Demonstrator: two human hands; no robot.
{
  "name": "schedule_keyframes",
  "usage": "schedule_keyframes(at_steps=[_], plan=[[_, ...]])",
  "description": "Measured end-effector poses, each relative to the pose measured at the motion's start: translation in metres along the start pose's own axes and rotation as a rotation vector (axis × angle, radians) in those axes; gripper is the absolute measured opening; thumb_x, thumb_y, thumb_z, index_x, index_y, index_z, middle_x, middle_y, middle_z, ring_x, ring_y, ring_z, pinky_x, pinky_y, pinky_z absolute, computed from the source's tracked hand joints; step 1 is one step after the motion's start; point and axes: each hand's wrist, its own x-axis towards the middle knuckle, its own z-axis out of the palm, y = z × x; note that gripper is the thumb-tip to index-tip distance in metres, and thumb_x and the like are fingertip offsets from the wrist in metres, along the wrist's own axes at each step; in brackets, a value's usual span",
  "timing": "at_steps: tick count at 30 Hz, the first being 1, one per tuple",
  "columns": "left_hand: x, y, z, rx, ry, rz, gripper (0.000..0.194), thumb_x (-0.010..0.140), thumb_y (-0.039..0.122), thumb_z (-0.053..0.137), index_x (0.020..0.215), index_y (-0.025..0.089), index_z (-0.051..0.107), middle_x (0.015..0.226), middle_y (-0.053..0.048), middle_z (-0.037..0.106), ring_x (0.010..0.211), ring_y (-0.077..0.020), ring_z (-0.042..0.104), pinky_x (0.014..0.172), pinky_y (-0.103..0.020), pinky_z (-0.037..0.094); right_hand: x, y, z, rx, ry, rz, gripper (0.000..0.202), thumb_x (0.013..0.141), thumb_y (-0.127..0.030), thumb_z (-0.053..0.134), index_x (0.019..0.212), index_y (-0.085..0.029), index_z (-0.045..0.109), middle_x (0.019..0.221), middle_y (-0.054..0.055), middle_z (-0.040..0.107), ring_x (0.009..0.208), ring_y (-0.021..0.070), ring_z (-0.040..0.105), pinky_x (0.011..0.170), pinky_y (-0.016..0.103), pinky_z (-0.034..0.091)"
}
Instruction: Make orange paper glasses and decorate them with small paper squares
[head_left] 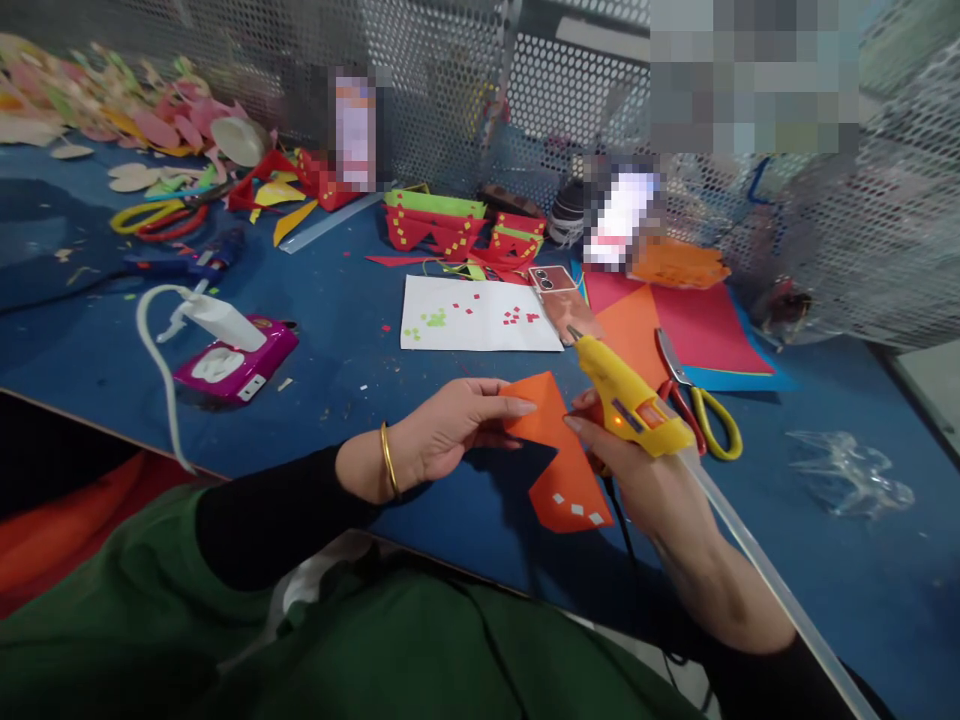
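My left hand [450, 425] pinches the upper left part of an orange paper cutout [566, 480], thumb on top. Three small white squares sit along the cutout's lower edge. In my right hand [637, 480] is a yellow hot glue gun [626, 395], its nozzle pointing away and up to the left, an orange light glowing on its side. A long clear glue stick [772, 580] runs out of its back. The right thumb also touches the cutout's right edge. Beyond the cutout lies a white sheet [472, 320] scattered with tiny green and red squares.
Red-handled and yellow-handled scissors [701, 395] lie at the right, near coloured paper sheets [701, 325]. A purple power strip [240, 370] with a white plug sits left. Red and green paper pieces [435, 225] stand behind, before a perforated metal screen [442, 100]. Crumpled clear plastic [855, 475] lies far right.
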Motion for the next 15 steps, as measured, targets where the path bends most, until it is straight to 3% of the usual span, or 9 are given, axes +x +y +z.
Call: schedule_keyframes(at_steps=[3,7,12,15], plan=[[-0.002,0.001,0.001,0.013,0.015,-0.015,0.008,0.074,0.016,0.080,0.076,0.011,0.074,0.077,-0.005,0.071,0.065,-0.0118,0.064,0.059,-0.023,0.056,-0.002,-0.010,-0.008,-0.012,0.026,0.047,0.027,0.079,-0.046,0.076,0.091,-0.023,0.070,0.087,0.004,0.072,0.075,0.0221,0.069,0.053,0.031,0.052],[-0.004,0.001,0.000,-0.003,0.054,0.070,0.013,0.069,0.019,0.084,0.076,0.012,0.077,0.077,-0.007,0.074,0.065,-0.0125,0.066,0.056,-0.021,0.052,-0.012,-0.021,-0.022,-0.179,0.036,-0.160,0.025,0.088,-0.049,0.067,0.097,-0.026,0.072,0.090,0.004,0.074,0.069,0.0196,0.067,0.051,0.031,0.049],[-0.005,0.002,-0.001,-0.003,0.078,0.191,0.009,0.069,0.020,0.082,0.066,0.014,0.075,0.066,-0.003,0.070,0.059,-0.0103,0.060,0.054,-0.020,0.048,-0.022,-0.027,-0.027,-0.442,-0.019,-0.460,0.025,0.093,-0.047,0.061,0.084,-0.024,0.066,0.078,0.002,0.070,0.060,0.0167,0.063,0.052,0.029,0.046],[-0.006,0.001,-0.001,0.031,0.061,0.243,0.007,0.070,0.021,0.080,0.067,0.015,0.077,0.066,-0.003,0.070,0.059,-0.0100,0.060,0.055,-0.020,0.047,-0.022,-0.027,-0.025,-0.482,-0.048,-0.506,0.027,0.096,-0.047,0.058,0.081,-0.024,0.062,0.077,0.002,0.068,0.060,0.0164,0.062,0.052,0.028,0.044]])
